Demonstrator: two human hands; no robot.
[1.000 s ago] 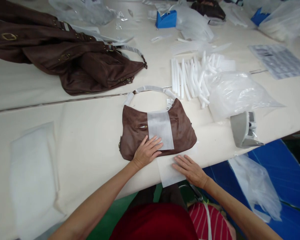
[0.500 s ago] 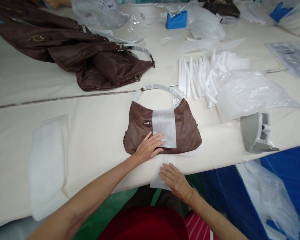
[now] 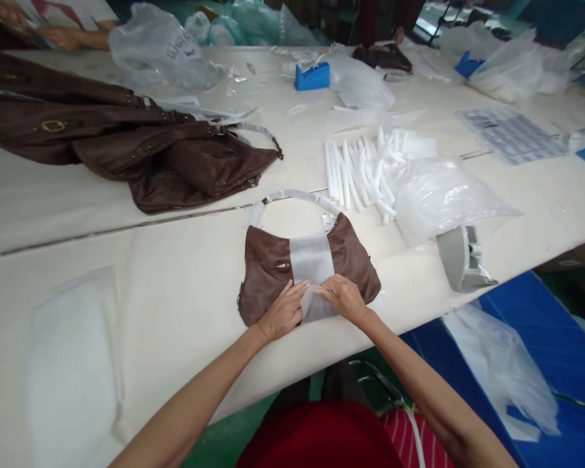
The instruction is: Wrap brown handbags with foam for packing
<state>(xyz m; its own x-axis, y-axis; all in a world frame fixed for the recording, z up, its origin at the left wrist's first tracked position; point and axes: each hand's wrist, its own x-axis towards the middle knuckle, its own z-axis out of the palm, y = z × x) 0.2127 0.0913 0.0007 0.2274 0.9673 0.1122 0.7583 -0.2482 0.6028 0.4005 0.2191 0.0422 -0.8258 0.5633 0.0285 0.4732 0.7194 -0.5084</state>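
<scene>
A brown leather handbag (image 3: 263,276) lies flat at the table's front edge, its wrapped strap arching away from me. Around its middle runs a strip of thin white paper (image 3: 312,253). My left hand (image 3: 281,311) rests on the bag's lower left part, fingers stretched out and touching the paper. At the right, my right hand (image 3: 345,298) pinches the strip's loose end, folded up over the bag's front. The fingertips of both hands nearly meet, and they hide part of the fold.
More brown handbags (image 3: 185,156) lie piled at the back left. White foam tubes (image 3: 341,172) and a clear plastic bag (image 3: 448,195) sit beyond the bag. A grey tape dispenser (image 3: 461,260) stands at the right edge. White sheets (image 3: 73,364) lie at left; a blue dispenser (image 3: 312,77) stands farther back.
My right hand has moved up from below the table edge onto the bag, bringing the paper's loose end over its front. My left hand stays on the bag. The camera view has tilted up.
</scene>
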